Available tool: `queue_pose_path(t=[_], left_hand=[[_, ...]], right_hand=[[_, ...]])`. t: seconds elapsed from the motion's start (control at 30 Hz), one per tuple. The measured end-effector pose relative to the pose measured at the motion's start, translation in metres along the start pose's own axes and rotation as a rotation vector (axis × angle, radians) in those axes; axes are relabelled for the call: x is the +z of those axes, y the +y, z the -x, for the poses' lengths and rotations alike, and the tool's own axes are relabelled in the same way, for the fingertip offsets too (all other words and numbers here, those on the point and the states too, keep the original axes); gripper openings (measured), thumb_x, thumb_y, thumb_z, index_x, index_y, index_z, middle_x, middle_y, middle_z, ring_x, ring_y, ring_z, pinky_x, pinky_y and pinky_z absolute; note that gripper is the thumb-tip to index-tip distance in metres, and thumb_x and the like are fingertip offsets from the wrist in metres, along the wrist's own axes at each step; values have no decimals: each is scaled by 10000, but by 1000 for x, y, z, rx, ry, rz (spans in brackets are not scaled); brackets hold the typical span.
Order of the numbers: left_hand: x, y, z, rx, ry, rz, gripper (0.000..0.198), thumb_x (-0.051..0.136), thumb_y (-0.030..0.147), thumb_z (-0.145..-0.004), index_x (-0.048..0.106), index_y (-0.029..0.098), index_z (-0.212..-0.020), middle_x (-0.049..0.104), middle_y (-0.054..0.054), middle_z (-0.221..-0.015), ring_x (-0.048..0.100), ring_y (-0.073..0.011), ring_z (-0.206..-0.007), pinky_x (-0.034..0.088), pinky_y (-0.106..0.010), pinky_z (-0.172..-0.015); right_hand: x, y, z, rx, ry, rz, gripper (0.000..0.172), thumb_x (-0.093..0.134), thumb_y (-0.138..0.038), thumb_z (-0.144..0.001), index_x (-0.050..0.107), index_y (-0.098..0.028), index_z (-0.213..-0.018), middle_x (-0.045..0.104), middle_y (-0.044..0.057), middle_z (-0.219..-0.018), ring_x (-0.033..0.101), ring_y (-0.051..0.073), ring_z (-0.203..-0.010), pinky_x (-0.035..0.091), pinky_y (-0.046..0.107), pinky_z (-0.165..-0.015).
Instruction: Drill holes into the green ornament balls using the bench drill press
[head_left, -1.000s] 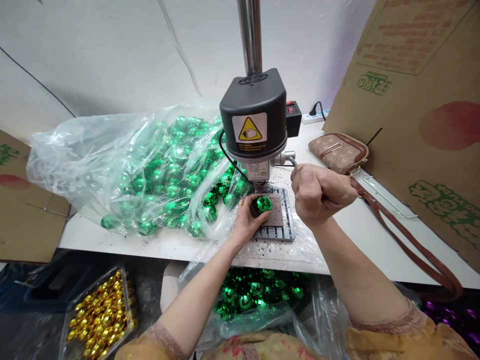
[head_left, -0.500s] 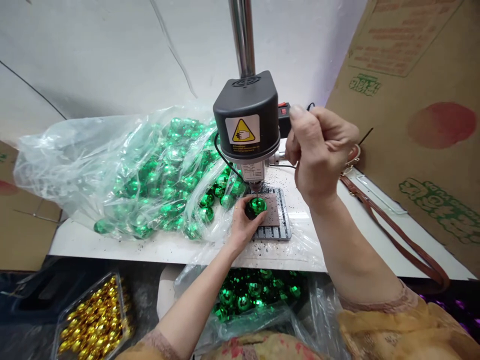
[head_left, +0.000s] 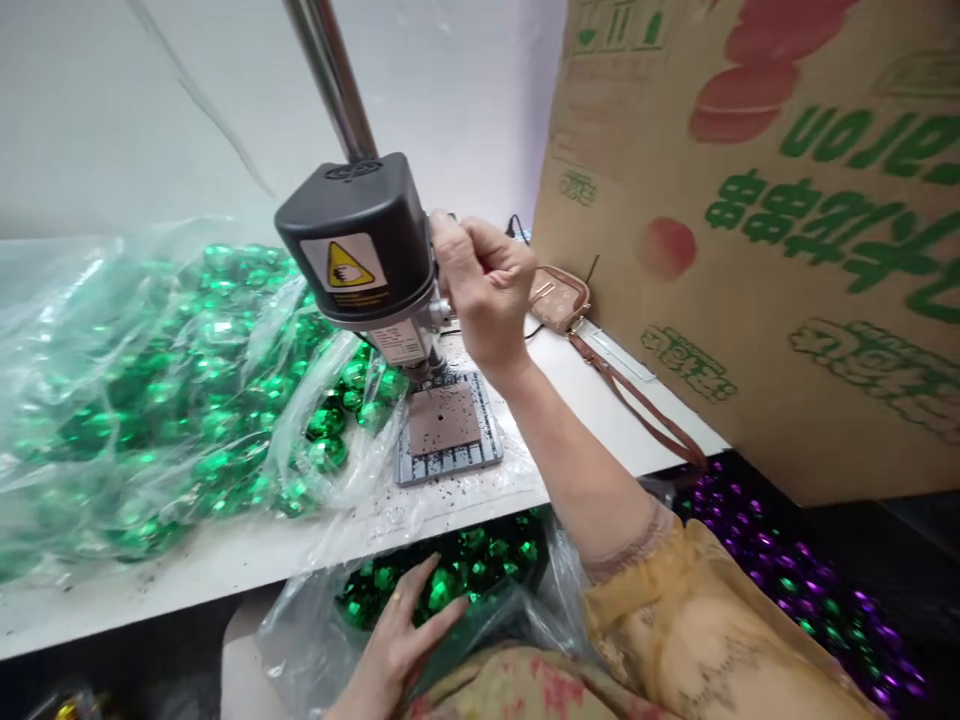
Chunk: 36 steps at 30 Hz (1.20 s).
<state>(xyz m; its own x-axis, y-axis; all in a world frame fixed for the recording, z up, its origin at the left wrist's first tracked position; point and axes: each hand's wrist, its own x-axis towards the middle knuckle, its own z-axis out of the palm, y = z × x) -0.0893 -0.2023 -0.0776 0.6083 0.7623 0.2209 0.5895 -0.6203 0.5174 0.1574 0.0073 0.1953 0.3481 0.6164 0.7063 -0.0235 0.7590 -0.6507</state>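
A small bench drill press with a black motor cover stands on a white table. My right hand is closed around the press's feed handle, raised beside the motor cover. The drill's base plate lies bare under the bit, with dark chips around it. My left hand is down below the table edge, fingers spread over shiny green faceted balls in a plastic bag on my lap; it grips nothing that I can see.
A big clear bag of green balls covers the table's left. A brown purse with strap lies by a tall cardboard box on the right. Purple and green beads lie below at right.
My left hand left the base plate with the green ball and dropped to the bag below the table. My right hand raised the handle. The view swung to the right.
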Motion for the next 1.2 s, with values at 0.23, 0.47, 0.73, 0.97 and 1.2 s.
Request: queue_pose_path(t=[0.23,0.47,0.73,0.97,1.2], left_hand=[[32,-48,13,-601,203,143,503,534,687,-860,838,290,-906,693,-104,-1192,681,-333,-1144,579,-463,-979],[49,-56,-5,-581,-19,3,428,472,463,-918,789,274,-1135,667,-139,-1218,709,-344,-1065,585,-457,-907],[66,-57,-9,-656,-190,-75,501,351,386,-995,605,270,-1411,570,-159,-1334,702,-346,-1127,601,-439,-852],[68,-80,0,-534,-289,-138,475,452,272,-932,679,332,-1344,598,-140,-1285,680,-344,-1159,590,-456,-905],[71,-66,-3,-480,-214,-145,451,511,227,-888,746,341,-1256,645,-137,-1240,691,-345,-1131,577,-477,-957]], right_hand=[[1,-5,-3,117,-13,67,538,467,-557,-969,250,-211,-619,247,-31,-644,279,46,-613,311,217,-564],[2,-4,-5,122,-3,59,583,469,-662,-926,232,-226,-619,217,-32,-619,250,73,-609,284,245,-549],[3,-1,-8,118,34,-54,646,573,-741,-811,289,-223,-551,249,-54,-558,253,68,-563,263,272,-529],[4,3,-9,117,48,-87,671,659,-751,-737,292,-224,-545,241,-60,-553,241,69,-564,243,272,-518],[-1,5,-7,90,12,11,626,560,-729,-835,286,-227,-580,259,-64,-547,253,56,-529,251,260,-502]])
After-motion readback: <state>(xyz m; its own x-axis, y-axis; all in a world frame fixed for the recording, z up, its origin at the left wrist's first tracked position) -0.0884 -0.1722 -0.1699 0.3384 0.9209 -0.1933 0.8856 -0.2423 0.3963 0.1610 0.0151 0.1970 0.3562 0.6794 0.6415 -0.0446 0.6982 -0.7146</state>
